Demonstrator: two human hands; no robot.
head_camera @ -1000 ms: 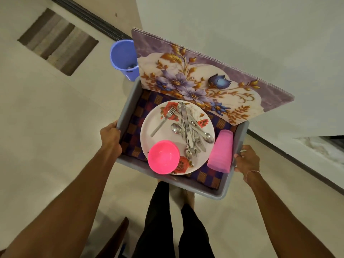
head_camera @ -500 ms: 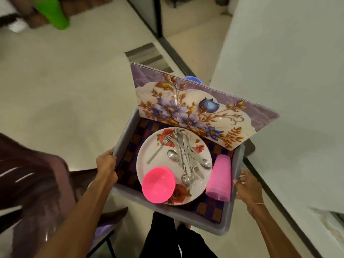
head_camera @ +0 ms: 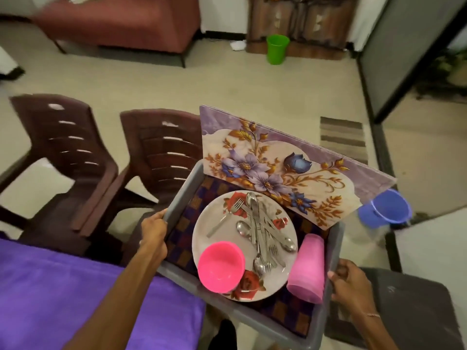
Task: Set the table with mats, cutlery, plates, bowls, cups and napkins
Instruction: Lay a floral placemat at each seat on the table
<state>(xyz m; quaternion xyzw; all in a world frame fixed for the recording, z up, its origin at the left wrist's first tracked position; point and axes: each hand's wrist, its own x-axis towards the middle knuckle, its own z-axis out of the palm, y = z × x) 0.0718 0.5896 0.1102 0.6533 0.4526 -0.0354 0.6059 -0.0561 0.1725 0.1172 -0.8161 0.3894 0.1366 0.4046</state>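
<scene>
1. Grey tray (head_camera: 181,198) is carried in the air in front of the person. Its near-left corner is over the edge of the table with the purple cloth (head_camera: 63,286).
2. In the tray:
   - Floral plate (head_camera: 217,242) lies on a checked cloth (head_camera: 180,229).
   - Loose cutlery (head_camera: 260,231) is piled on the plate.
   - Pink bowl (head_camera: 221,266) sits upright on the plate's near edge.
   - Pink cup (head_camera: 307,269) lies on its side, just right of the plate.
   - Stack of floral mats (head_camera: 278,168) stands on edge against the far wall.
3. Left hand (head_camera: 154,231) has its fingers curled over the tray's left rim, gripping it.
4. Right hand (head_camera: 350,284) has its fingers wrapped on the right wall, gripping it.
5. Room:
   - Pale tiled floor, with two dark brown plastic chairs (head_camera: 68,157) left of the tray.
   - Blue bucket (head_camera: 384,210) is on the floor to the right.
   - Striped rug (head_camera: 343,137) lies beyond the mats.
   - Green bin (head_camera: 277,49) and a red sofa (head_camera: 121,21) are at the far side.
6. Versus 0.5 s ago:
   - The white wall no longer fills the right side.
   - The table has come into view.
   - The green bin now sits top centre instead of top left.
   - Tray contents and both grips are unchanged.
</scene>
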